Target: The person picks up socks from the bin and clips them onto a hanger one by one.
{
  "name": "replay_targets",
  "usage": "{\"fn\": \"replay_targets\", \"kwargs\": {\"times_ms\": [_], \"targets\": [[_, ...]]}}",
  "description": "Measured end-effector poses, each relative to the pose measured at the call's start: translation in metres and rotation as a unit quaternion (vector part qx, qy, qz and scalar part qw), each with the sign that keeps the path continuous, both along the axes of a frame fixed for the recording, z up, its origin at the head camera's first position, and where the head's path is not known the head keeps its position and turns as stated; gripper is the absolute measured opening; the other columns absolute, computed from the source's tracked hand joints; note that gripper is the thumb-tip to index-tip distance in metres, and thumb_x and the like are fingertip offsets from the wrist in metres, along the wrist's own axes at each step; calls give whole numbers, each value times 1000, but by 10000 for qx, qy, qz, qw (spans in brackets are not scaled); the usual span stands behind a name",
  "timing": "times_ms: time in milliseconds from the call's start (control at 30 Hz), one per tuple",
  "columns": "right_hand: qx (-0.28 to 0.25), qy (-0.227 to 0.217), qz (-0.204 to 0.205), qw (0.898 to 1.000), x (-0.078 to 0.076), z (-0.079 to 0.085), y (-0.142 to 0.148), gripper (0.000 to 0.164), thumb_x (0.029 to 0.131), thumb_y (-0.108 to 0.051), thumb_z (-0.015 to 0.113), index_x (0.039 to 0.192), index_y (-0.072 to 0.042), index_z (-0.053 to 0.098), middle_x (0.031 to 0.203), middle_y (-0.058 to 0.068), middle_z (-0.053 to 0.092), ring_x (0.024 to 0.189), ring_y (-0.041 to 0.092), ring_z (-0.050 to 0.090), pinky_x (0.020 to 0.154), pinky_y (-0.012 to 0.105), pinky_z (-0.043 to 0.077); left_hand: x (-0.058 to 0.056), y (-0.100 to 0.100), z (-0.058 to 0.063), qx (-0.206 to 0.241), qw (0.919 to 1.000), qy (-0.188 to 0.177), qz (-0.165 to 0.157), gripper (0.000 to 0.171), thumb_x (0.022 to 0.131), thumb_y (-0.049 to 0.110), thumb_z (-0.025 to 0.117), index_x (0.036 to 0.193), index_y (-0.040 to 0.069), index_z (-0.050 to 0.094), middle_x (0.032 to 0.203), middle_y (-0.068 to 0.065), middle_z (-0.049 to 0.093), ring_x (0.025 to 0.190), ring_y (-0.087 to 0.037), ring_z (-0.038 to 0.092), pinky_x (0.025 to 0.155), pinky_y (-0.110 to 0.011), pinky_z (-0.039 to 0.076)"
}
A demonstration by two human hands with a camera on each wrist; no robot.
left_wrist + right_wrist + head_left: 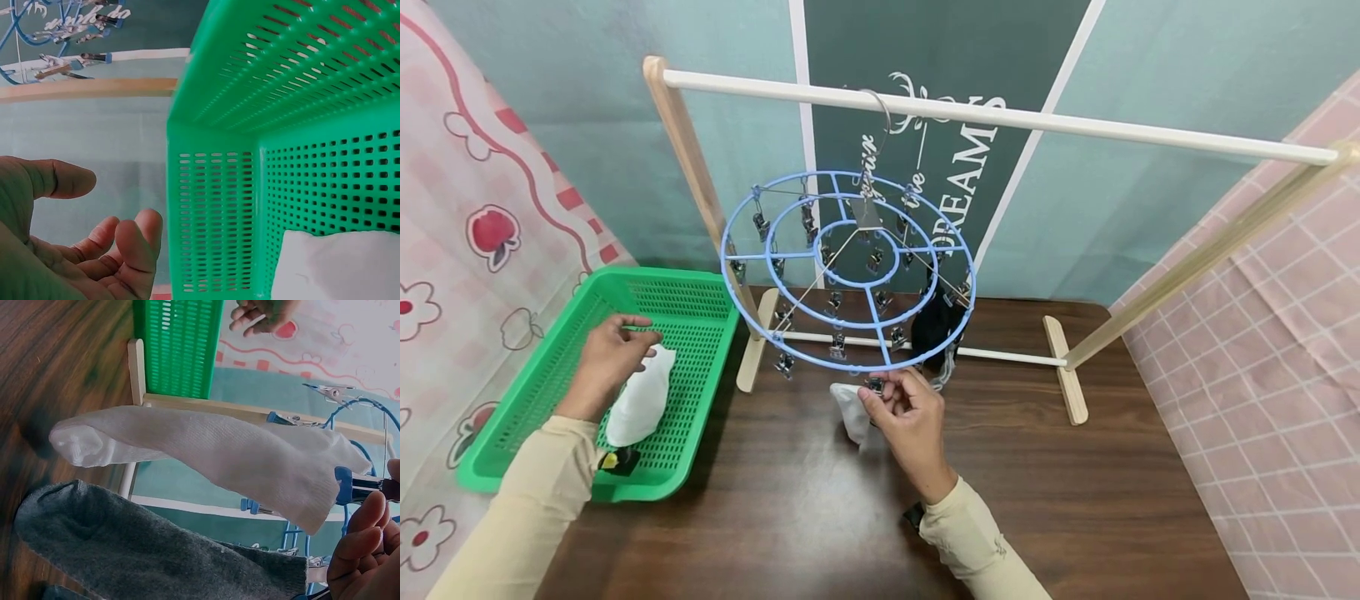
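My right hand (917, 421) pinches a small metal clip (875, 384) with blue tips at the front edge of a round blue hanger (850, 367). From that clip hangs a white sock (206, 440), its cuff between the tips and its toe down toward the table. Beside it in the right wrist view hangs a dark grey sock (125, 544). My left hand (617, 354) is over the green basket (700, 400), fingers loosely bent with nothing between them. Beneath it, another white sock (642, 400) lies in the basket.
The hanger hooks onto the white bar (1000, 115) of a wooden stand. Several other clips (838, 343) dangle from its rings. A black sock (931, 325) hangs at its right side. The stand's foot (1064, 371) rests on the brown table (1120, 492).
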State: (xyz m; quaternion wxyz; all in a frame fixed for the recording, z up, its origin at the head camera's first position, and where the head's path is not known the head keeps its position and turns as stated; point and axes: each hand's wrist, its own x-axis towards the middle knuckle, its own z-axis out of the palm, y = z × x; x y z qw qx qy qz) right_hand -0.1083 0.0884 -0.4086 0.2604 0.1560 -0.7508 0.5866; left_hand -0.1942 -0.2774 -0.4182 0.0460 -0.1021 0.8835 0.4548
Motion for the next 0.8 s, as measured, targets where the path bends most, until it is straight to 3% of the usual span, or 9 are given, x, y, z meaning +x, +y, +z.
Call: {"fn": "replay_targets", "kwargs": {"times_ms": [167,300,433,633,800], "targets": [[-3,27,0,10000,-1,-1,0,16,75,11,75,87,11,66,68,20,52,55,30,46,48,21,37,-4,-3,-5,255,9996,-62,68,57,100,32,49,139,-6,36,124,-26,50,81,-3,54,64,-21,51],[-18,63,-7,10000,-1,-2,1,15,75,11,75,87,10,66,68,20,52,54,31,46,47,22,37,-6,-6,-9,409,9989,-187,102,58,100,32,48,140,-7,34,126,-26,47,100,-23,56,69,-21,50],[-18,90,-21,10000,-2,-2,2,15,74,11,75,87,10,66,67,20,52,54,31,46,47,22,36,-8,-12,-14,547,9978,-337,171,60,100,33,46,140,-9,32,128,-28,44,117,-41,46,75,-28,48],[2,43,-36,10000,-1,-3,2,15,75,11,75,87,9,66,68,20,52,55,30,46,47,22,36,-11,-17,-20,633,9962,-473,374,60,99,33,46,140,-9,32,130,-27,44,117,-39,47,73,-24,49],[11,20,-77,10000,-1,-2,3,15,75,10,75,87,10,66,67,20,52,54,31,46,48,21,36,-14,-20,-23,838,9937,-602,444,62,98,34,46,140,-9,30,137,-30,37,121,-42,42,88,-39,47]]}}
